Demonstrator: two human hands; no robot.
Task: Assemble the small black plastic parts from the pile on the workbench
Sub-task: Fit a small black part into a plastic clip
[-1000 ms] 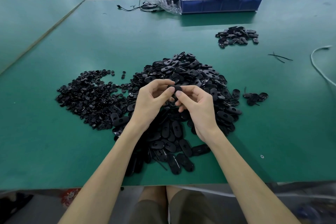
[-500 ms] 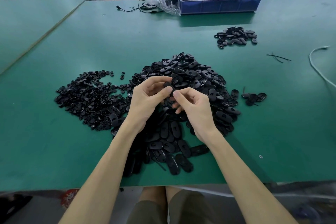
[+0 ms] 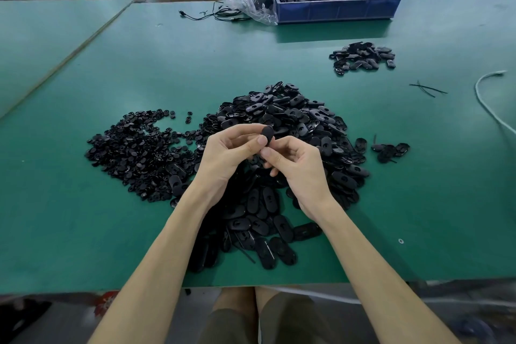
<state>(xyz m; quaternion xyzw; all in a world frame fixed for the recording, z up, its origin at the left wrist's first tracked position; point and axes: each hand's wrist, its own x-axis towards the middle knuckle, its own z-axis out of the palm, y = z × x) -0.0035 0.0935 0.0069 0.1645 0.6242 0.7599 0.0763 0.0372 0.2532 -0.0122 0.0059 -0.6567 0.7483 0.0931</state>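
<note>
Green-topped workbench [image 3: 83, 232], heap of black oval plastic parts [image 3: 296, 117] w/in easy reach; left hand [image 3: 223, 159] & right hand [image 3: 298, 167] pinch one black plastic piece [image 3: 267, 133], prob. mating halves.

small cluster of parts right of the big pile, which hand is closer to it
Right. The right hand is left of the small cluster, over the big pile; the left hand is farther left beside it. Both pinch one black part.
</note>
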